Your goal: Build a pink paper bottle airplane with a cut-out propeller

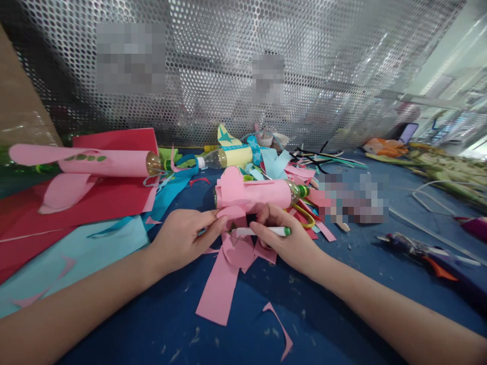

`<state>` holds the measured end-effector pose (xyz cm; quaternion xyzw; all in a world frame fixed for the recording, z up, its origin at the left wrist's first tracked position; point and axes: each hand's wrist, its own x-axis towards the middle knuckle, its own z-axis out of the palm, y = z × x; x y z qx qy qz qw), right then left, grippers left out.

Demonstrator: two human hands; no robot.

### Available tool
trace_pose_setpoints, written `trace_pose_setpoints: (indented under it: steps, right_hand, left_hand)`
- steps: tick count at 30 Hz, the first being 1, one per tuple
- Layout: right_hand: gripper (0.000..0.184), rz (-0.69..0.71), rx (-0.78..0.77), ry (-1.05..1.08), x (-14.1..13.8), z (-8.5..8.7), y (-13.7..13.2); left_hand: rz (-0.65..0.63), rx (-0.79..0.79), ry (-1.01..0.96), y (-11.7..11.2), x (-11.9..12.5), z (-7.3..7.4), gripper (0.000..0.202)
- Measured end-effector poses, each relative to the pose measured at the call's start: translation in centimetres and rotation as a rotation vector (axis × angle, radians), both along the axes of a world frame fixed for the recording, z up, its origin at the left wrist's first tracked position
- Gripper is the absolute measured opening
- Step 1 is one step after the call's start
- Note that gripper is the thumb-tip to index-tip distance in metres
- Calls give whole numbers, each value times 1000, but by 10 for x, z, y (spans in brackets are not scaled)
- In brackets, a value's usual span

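A green-capped marker pen (279, 231) with a white barrel lies in the grip of my right hand (285, 230), its tip on a pink paper piece (238, 251). Dark star-like lines show on that paper under the tip. My left hand (190, 235) pinches the paper's left edge between thumb and fingers. Just behind both hands lies a plastic bottle wrapped in pink paper (266, 195), with a rounded pink flap and a green cap. A pink paper strip (218, 294) extends toward me below the drawn piece.
Another pink-wrapped bottle (125, 163) rests on red paper (114, 195) at left, above light blue paper (125, 235). A yellow-wrapped bottle (232, 156) stands behind among scraps. A glue gun (414, 248) lies right. Perforated metal mesh (213, 76) rises at the back.
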<state>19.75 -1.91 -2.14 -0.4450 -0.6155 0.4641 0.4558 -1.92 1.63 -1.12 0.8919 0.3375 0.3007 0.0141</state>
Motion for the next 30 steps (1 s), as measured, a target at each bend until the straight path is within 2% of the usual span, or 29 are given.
trace_pose_setpoints:
  steps: [30]
  right_hand:
    - [27,13,-16,11,-1,-1,0]
  left_hand:
    - [-1,6,6,0,0,1,47]
